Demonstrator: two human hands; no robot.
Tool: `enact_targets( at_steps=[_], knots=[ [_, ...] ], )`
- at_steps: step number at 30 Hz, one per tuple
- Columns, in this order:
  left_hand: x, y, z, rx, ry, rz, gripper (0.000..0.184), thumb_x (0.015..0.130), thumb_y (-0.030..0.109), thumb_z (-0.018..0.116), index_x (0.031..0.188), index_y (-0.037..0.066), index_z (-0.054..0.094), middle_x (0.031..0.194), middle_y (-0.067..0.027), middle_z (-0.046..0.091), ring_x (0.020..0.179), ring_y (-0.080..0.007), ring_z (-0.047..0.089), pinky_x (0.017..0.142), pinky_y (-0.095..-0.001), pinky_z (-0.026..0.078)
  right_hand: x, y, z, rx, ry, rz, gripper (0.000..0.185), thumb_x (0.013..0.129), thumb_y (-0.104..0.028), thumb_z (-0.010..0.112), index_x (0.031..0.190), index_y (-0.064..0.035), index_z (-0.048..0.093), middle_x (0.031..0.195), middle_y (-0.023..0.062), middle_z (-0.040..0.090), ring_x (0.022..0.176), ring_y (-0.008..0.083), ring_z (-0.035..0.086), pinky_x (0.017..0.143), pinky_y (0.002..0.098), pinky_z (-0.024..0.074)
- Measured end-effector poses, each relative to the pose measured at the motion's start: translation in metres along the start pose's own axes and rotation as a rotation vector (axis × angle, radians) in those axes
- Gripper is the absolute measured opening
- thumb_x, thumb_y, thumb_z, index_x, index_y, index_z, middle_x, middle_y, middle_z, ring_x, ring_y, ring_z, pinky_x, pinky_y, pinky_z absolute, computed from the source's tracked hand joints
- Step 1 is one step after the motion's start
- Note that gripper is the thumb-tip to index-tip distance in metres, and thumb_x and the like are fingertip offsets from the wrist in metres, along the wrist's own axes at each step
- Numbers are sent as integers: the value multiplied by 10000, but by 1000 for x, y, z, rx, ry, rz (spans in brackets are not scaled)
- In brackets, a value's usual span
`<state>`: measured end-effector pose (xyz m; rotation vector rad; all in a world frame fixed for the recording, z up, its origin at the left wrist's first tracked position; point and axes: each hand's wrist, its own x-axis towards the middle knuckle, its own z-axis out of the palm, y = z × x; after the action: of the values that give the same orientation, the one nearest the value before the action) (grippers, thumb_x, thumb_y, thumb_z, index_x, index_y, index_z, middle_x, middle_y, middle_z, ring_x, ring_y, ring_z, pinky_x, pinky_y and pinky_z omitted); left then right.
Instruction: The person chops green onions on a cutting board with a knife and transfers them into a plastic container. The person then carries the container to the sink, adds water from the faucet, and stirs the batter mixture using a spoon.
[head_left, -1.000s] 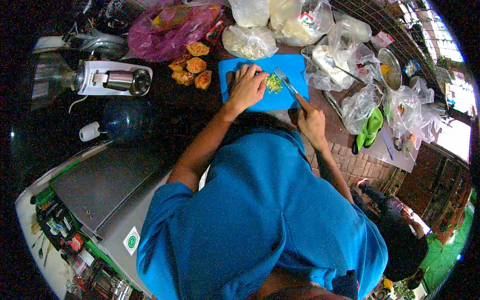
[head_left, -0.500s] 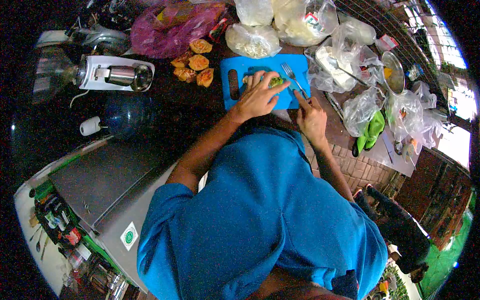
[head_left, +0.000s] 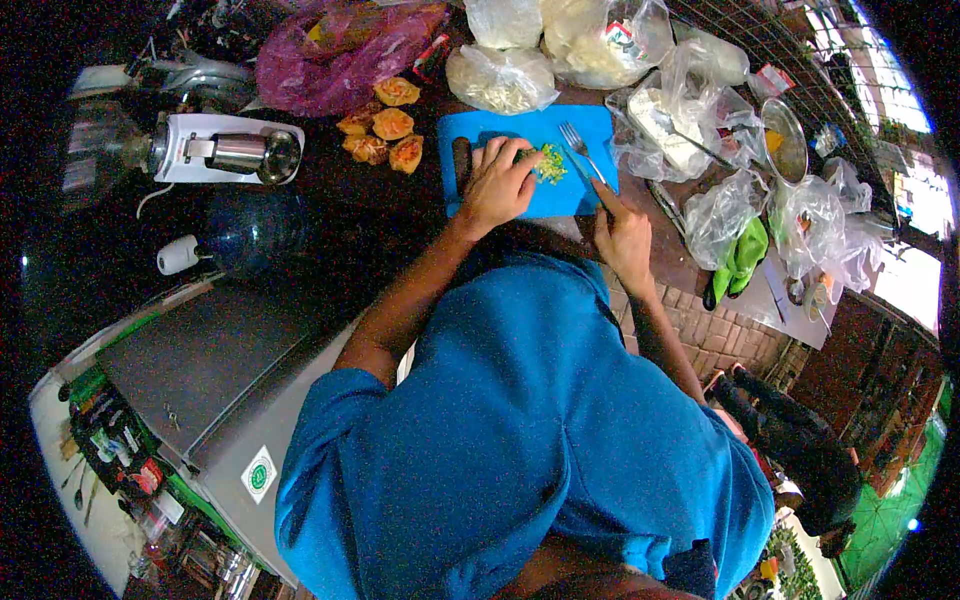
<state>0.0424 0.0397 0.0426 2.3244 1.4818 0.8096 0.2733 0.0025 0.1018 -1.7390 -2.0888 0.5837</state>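
Chopped greens [head_left: 551,165] lie heaped on the blue cutting board [head_left: 550,201], upper centre of the frame. The right hand [head_left: 626,238] has its grip wrapped around a knife [head_left: 607,197]; the left hand [head_left: 497,188] bends over the heap's edge, whether grasping I cannot tell.

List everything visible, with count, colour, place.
Cutting board: one, blue, on table
Chopped food: one pile, greenish, on board
Fork: one, silver, on board
Knife: one, brown-handled, in right hand
Food pieces: five, orange, upper left
Bag: one, purple, upper left
Plastic bags: several, clear, top middle, right
Bowl: one, silver, right
Appliance: one, white, left
Box: one, grey, lower left
Limp item: one, green, right
Person: one, dark clothing, lower right
Clutter: uncounted, mixed, edges
Shirt: one, blue, centre
Left hand: one, over board
Right hand: one, on knife
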Motion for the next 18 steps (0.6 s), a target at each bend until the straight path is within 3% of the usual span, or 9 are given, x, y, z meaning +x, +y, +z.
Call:
enact_targets(
  at_steps=[4,6,9,18],
  knots=[
    [2,-9,6,74,80,-34,374,803,158,637,1168,77,648,1138,-70,606,1097,-275,513,879,-462,381,8,18,14,50,17,-38,391,875,-66,594,1258,-114,651,913,213,688,746,379,657,689,441,522],
    [3,-13,5,99,98,-48,410,801,146,633,1204,67,625,1091,-84,635,1064,-281,536,862,-468,389,10,20,13,90,-29,-107,390,887,-68,595,1270,-114,644,1037,231,685,790,392,667,701,434,522],
    [4,-14,0,83,88,-47,475,787,119,622,1257,65,585,1060,-104,648,1031,-291,551,848,-468,393,10,15,4,110,-141,-55,375,892,-68,589,1262,-102,645,1059,232,683,836,393,674,725,435,525],
    [5,-23,-1,26,82,-111,584,748,63,612,1326,81,525,997,-94,666,981,-294,571,800,-472,378,31,27,12,47,-94,-37,331,903,-90,604,1231,-85,648,1045,235,683,865,398,676,749,442,525]
  ],
)
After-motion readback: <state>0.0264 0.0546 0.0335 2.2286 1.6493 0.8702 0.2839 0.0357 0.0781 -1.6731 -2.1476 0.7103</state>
